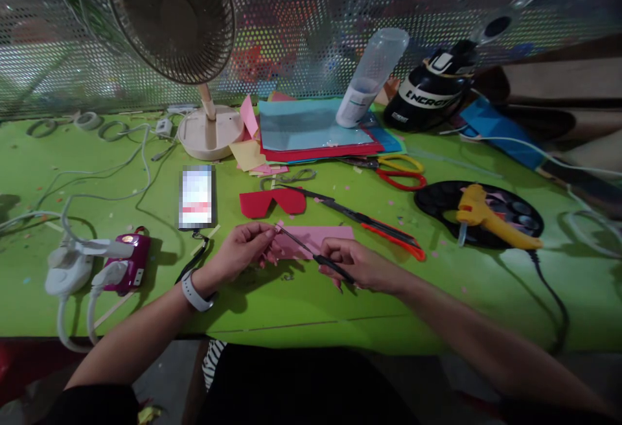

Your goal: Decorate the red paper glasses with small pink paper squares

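Note:
My right hand [352,262] is closed around slim black-handled scissors [335,268], seen nearly edge-on. Their thin metal blade points up and left, to the fingertips of my left hand [253,243]. Those fingers are pinched on a small pink paper piece [279,224], partly hidden by the fingers and blade. Under both hands lies a pink paper strip [335,232], flat on the green table. Just beyond it are a red paper cutout [253,205] with a notched lower edge and an orange-and-black utility knife [383,229].
At the back stand a fan [208,133], stacked coloured sheets [296,124], a clear bottle [362,91] and a black jug [420,98]. Red-and-yellow scissors [401,172] lie before them. Right is a yellow glue gun [479,208]; left, a phone [197,198] and plugged power adapters [131,260].

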Available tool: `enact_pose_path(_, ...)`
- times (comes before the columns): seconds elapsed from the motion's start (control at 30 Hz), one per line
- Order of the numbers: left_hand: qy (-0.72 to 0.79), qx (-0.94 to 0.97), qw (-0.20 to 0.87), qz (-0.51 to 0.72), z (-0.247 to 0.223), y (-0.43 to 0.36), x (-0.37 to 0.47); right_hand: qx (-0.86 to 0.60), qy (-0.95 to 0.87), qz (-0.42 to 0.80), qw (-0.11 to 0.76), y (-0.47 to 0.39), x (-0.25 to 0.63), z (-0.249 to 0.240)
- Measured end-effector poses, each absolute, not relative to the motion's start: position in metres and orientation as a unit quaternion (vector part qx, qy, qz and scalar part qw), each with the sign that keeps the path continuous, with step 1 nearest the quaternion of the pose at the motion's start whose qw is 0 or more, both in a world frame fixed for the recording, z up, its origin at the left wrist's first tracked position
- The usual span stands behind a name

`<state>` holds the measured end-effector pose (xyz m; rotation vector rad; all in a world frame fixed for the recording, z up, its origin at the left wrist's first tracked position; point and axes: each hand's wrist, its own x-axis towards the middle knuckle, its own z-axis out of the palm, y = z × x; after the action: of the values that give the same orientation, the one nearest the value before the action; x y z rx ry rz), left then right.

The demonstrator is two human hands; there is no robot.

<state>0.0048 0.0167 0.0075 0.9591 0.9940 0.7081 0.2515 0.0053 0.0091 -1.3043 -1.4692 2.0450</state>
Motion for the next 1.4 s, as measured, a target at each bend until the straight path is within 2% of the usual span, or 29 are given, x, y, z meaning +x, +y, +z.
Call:
enact_pose_path(0.77,0.477,0.446,0.703,0.282,0.0062,0.0187,0.0036,-0.484,-0.532,0.678,0.153,0.0095,0.2502,0.0093)
enact_pose_path(1.07,0.476,0.418,0.704,0.322,0.0034,0.0192,0.0031,-0.475,-0.515,0.698,0.151,0.0089,0.2538,0.0064)
enact_pose_path(1.4,0.449,0.387,0.743,0.311,0.0058,0.016,0.0048,-0.451,-0.52,0.712,0.14,0.005,0.2558,0.0032)
